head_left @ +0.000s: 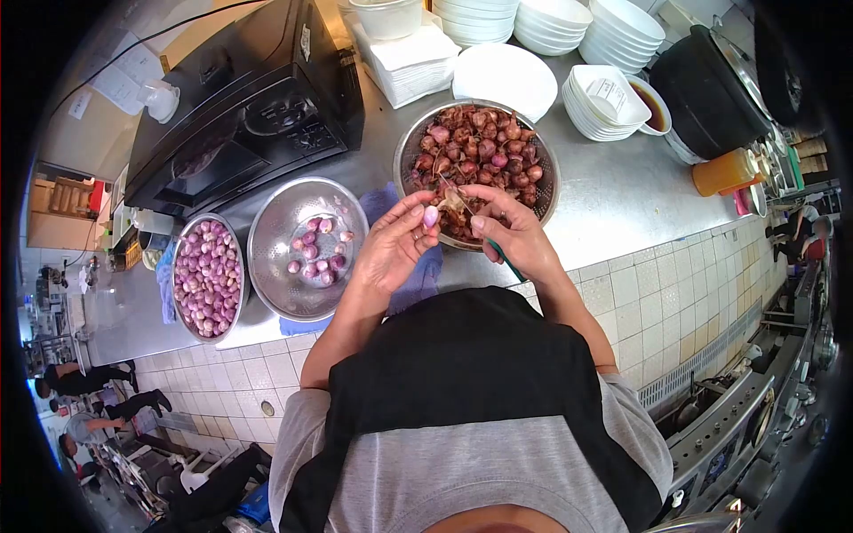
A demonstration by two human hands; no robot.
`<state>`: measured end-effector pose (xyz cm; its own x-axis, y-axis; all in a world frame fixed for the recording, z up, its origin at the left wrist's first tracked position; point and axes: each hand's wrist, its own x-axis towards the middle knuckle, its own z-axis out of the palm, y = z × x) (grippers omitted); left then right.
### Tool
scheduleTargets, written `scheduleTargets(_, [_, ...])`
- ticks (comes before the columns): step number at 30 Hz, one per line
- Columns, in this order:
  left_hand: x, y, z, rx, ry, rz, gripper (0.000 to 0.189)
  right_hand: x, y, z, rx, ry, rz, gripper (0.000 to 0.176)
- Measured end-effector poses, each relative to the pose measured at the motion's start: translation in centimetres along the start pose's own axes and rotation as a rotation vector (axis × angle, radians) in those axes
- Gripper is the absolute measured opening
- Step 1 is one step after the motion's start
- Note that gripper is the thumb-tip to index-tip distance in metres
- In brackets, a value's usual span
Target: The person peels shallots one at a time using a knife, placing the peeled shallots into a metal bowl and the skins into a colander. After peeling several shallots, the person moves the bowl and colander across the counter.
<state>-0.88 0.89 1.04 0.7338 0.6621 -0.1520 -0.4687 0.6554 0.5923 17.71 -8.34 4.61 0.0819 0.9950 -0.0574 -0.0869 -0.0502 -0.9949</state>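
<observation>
My left hand pinches a peeled purple shallot between thumb and fingers. In my right hand is a small knife with a green handle; its thin blade points up and left. Loose papery skin hangs between the two hands. Both hands are over the near rim of a perforated metal colander filled with unpeeled brown-red shallots. To the left, a second colander holds several peeled shallots. Beside it a metal bowl is heaped with peeled shallots.
A black microwave stands at the back left. White napkins, a white plate and stacked bowls line the back. A black pot and an orange-filled container are at right. Blue cloth lies under the colanders.
</observation>
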Motion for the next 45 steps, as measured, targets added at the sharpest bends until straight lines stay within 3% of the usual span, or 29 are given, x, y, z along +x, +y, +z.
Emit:
scheduleTargets(3, [-0.1, 0.1, -0.4, -0.045, -0.104, -0.071, 0.03, 0.2, 0.3, -0.1, -0.031, 0.027, -0.013, 0.038])
scheduleTargets(7, [-0.5, 0.0, 0.1, -0.027, -0.101, -0.074, 0.028, 0.2, 0.4, -0.3, -0.057, 0.049, -0.015, 0.037])
scheduleTargets(9, [-0.4, -0.1, 0.2, -0.096, -0.032, 0.046, 0.029, 0.1, 0.6, -0.4, -0.065, 0.044, 0.029, 0.038])
scheduleTargets(14, [-0.2, -0.1, 0.3, -0.105, 0.057, 0.091, 0.029, -0.1, 0.6, -0.2, -0.136, -0.013, 0.137, 0.041])
scheduleTargets(22, [0.0, -1.3, 0.2, -0.135, 0.098, 0.111, 0.02, -0.5, 0.5, 1.5, -0.148, -0.095, -0.016, 0.047])
scheduleTargets(30, [-0.3, -1.7, 0.6, -0.112, 0.153, 0.211, 0.013, -0.5, 0.3, 1.8, -0.165, -0.07, 0.009, 0.047])
scheduleTargets(36, [-0.7, -1.5, 0.5, -0.077, 0.188, 0.175, 0.013, -0.3, -0.1, 2.4, -0.171, -0.038, 0.026, 0.039])
scheduleTargets(38, [-1.0, -1.4, 0.5, -0.083, 0.186, 0.17, 0.012, 0.0, 0.6, 2.5, -0.31, 0.014, -0.137, 0.035])
scheduleTargets(45, [-1.8, -1.4, 0.0, -0.063, 0.179, 0.138, 0.011, 0.0, 0.6, 3.0, -0.356, -0.02, -0.137, 0.034])
